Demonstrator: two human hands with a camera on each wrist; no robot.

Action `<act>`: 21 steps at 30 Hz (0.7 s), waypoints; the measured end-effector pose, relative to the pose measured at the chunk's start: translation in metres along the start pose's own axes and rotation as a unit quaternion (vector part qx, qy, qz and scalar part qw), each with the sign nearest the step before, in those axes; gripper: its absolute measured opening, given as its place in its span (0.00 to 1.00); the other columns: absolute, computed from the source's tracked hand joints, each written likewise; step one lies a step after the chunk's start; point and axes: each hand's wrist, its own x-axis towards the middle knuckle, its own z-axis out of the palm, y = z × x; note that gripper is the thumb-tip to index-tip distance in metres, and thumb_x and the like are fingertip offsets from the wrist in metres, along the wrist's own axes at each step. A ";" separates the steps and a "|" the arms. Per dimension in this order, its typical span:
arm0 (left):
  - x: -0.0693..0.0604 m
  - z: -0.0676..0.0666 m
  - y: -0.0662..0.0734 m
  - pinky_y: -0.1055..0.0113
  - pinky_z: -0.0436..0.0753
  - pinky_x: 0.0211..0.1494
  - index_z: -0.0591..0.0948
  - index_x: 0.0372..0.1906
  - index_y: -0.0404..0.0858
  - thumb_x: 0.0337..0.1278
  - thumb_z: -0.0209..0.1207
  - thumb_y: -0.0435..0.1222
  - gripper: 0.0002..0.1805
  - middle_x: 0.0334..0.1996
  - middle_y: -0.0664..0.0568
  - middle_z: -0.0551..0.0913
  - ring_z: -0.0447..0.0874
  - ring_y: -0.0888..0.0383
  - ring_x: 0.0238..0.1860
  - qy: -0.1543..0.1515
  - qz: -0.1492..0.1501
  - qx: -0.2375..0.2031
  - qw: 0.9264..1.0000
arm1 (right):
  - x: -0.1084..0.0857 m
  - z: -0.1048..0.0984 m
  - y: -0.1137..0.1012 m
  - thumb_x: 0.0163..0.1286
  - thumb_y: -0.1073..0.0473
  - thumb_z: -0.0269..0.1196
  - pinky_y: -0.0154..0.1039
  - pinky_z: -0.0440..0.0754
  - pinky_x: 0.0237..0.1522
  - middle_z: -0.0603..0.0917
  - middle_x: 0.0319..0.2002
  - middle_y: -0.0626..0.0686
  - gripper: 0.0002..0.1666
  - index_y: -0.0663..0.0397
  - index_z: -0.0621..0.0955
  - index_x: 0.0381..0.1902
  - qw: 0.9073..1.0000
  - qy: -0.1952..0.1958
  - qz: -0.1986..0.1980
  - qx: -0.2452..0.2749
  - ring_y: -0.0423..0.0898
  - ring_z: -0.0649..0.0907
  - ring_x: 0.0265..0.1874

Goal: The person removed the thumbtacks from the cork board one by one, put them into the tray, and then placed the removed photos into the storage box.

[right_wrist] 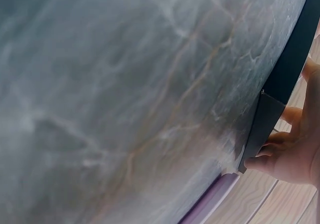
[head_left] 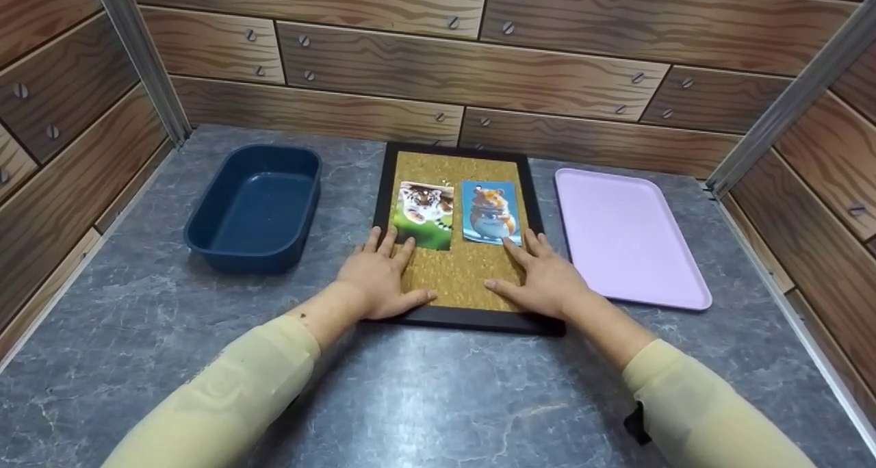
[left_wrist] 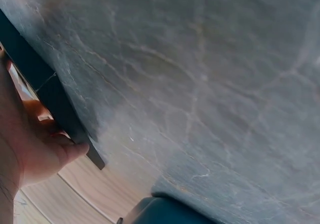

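A cork board point(head_left: 458, 280) with a black frame lies flat on the table. Two picture cards are on it: a tiger cub card point(head_left: 428, 232) on the left and a blue hamster card point(head_left: 489, 211) on the right. My left hand point(head_left: 376, 276) rests on the board's near left corner, its fingers spread near the tiger card. On the near right corner lies my right hand point(head_left: 549, 276), one fingertip at the hamster card's lower edge. Both wrist views show the left hand point(left_wrist: 40, 146) and right hand point(right_wrist: 295, 146) against the black frame.
A dark blue rectangular bin point(head_left: 253, 215) stands on the left of the grey marbled table point(head_left: 438, 393). To the board's right is a flat lilac tray point(head_left: 629, 235). Wood-patterned walls point(head_left: 472, 64) enclose the table at the back and sides.
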 end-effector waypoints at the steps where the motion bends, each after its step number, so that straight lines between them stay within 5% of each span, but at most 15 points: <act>1: -0.001 0.000 0.000 0.38 0.56 0.82 0.50 0.87 0.40 0.66 0.38 0.79 0.60 0.85 0.34 0.45 0.40 0.31 0.83 0.002 0.002 -0.001 1.000 | -0.001 0.000 0.000 0.69 0.15 0.51 0.69 0.63 0.75 0.49 0.84 0.69 0.62 0.48 0.58 0.86 1.000 -0.001 0.001 -0.001 0.71 0.50 0.82; 21: -0.016 0.000 0.009 0.33 0.49 0.82 0.52 0.87 0.39 0.66 0.36 0.79 0.60 0.84 0.33 0.47 0.43 0.29 0.83 0.002 0.008 0.025 1.000 | -0.017 0.001 -0.006 0.69 0.14 0.51 0.71 0.61 0.75 0.50 0.83 0.71 0.62 0.48 0.59 0.86 1.000 0.001 -0.002 -0.001 0.72 0.52 0.81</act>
